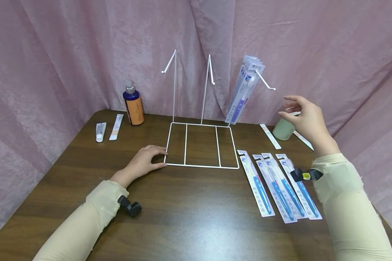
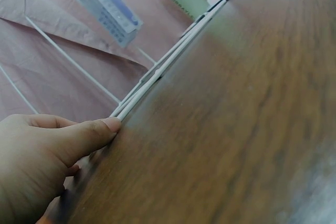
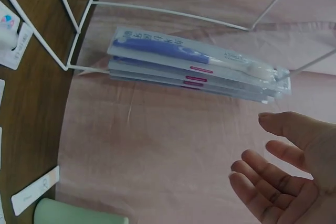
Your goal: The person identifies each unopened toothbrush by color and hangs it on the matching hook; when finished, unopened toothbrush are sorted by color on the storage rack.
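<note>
A white wire display rack [image 1: 202, 166] with three upright hooks stands on the table. My left hand [image 1: 147, 159] holds its left front corner; in the left wrist view the thumb [image 2: 100, 132] presses against the wire. Several packaged toothbrushes with purple handles [image 1: 243, 90] hang from the right hook [image 1: 265, 80]. The middle hook [image 1: 211, 70] and left hook [image 1: 168, 61] carry nothing. My right hand [image 1: 308, 117] is raised to the right of the hanging packs, apart from them. Its fingers are loosely bent around nothing, as the right wrist view shows.
Several packaged blue toothbrushes [image 1: 281, 192] lie right of the rack. Behind them are a green cylinder [image 1: 283, 130] and two slim white packets, one this packet [image 1: 270, 136]. At left stand a blue-and-orange bottle [image 1: 134, 105], a small tube [image 1: 100, 132] and a sachet [image 1: 116, 127].
</note>
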Tool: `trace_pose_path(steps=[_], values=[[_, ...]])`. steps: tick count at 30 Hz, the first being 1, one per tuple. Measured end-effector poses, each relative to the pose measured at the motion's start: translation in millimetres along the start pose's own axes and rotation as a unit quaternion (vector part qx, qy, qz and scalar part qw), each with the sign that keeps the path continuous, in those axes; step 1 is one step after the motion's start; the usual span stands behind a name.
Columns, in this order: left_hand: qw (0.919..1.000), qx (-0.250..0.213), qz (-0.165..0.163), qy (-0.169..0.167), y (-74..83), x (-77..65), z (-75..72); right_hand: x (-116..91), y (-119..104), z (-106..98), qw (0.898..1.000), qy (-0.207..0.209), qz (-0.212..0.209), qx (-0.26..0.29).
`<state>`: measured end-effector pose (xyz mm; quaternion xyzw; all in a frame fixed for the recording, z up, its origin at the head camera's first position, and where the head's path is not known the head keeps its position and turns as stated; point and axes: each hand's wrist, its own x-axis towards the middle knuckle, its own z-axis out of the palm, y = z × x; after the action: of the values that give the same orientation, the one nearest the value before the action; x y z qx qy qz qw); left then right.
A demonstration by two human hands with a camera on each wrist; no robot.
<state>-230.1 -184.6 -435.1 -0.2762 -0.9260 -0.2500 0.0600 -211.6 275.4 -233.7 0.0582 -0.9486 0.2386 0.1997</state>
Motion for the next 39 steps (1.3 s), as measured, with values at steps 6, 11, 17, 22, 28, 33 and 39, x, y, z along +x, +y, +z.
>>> trace_pose_path(steps=[6,11,17,22,28,33,39], values=[[1.0,0.002,-0.001,0.001,0.3,0.6,-0.3,-18,12,-3,1.0,-0.02,-0.008,0.012],[1.0,0.003,0.004,0.004,-0.2,1.0,1.2,-36,25,-3,0.999,-0.03,-0.01,0.013],[1.0,0.002,0.003,0.004,-0.7,1.5,3.1,-56,43,0,1.0,-0.025,-0.005,-0.002],[1.0,0.001,0.001,0.001,-0.2,2.2,3.5,-72,59,0,0.999,-0.043,0.012,-0.016],[1.0,0.0,0.003,0.003,-0.5,2.9,3.7,-88,81,6,0.997,-0.067,0.026,-0.032],[1.0,0.002,0.004,0.005,-0.6,2.7,3.6,-100,96,11,0.995,-0.083,0.038,-0.037],[0.9999,0.001,0.005,0.009,-2.7,1.5,3.9,-112,110,22,0.993,-0.103,0.048,-0.041]])
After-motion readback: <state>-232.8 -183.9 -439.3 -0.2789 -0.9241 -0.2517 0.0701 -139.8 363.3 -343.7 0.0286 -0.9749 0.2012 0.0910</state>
